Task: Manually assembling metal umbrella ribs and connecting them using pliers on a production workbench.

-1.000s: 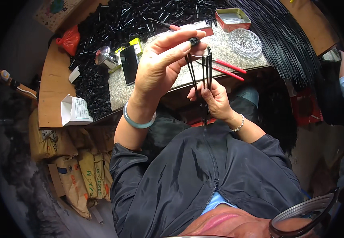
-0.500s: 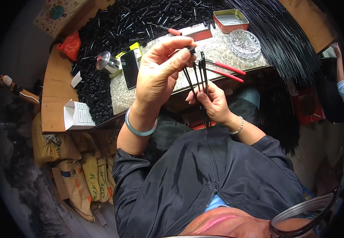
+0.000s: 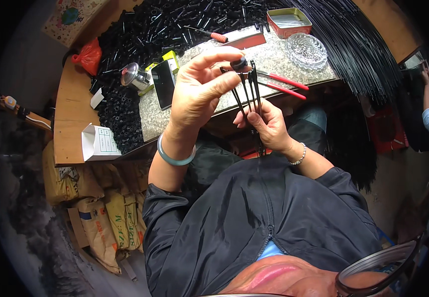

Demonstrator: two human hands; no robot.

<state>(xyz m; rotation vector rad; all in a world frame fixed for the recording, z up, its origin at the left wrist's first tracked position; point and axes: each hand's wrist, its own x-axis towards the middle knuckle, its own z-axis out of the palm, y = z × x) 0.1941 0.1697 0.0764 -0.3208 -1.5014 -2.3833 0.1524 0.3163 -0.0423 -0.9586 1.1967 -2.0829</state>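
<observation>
Up over the front edge of the bench, my left hand pinches a small round black plastic part near its fingertips. Lower and to the right, my right hand is closed round several thin black jointed rods, which look like umbrella ribs. They stand up from its fingers, spread slightly, their top ends close to the small part. Whether any rod is joined to the part, I cannot tell. The rods' lower ends hang below my right hand against the dark jacket. Just behind the rods lie red-handled pliers, their jaws partly hidden.
A stone slab on the bench bears a phone, a lidded glass jar, a screwdriver, a glass dish and a red tin. Heaped black parts and bundled rods surround it. Another person's arm shows far right.
My left thumb has dropped away a little, and more of the small black part shows at the fingertips. The rod tops have shifted slightly; my right hand keeps its grip.
</observation>
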